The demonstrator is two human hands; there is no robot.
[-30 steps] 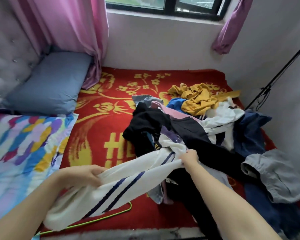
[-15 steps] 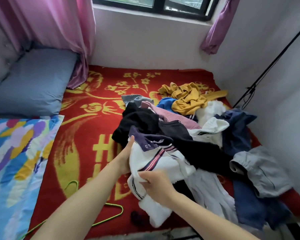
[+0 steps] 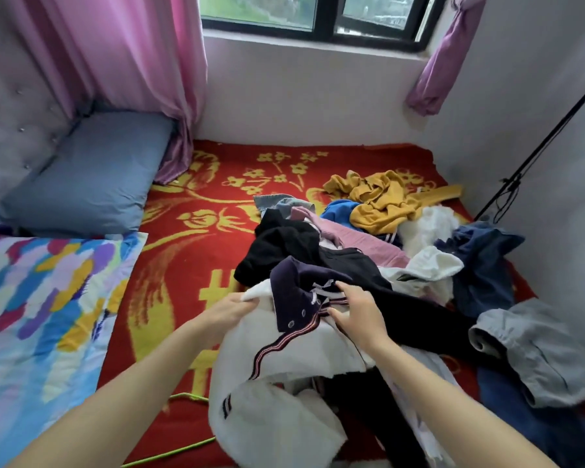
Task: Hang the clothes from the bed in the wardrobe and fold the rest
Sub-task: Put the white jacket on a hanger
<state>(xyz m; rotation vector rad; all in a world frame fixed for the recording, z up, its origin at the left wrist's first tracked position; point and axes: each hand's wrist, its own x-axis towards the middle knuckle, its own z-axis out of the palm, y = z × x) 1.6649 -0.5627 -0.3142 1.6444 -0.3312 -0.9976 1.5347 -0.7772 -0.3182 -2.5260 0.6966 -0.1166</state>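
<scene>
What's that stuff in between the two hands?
In the head view, the white shirt spans the gap between the left hand and the right hand, with its dark purple collar in the middle.

Bare forearms [image 3: 132,383], left hand [image 3: 228,312], right hand [image 3: 360,315]

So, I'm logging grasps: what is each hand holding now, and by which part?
Both hold the white shirt: the left hand grips bunched white fabric beside its dark collar, the right hand pinches the striped placket just under the collar.
</scene>
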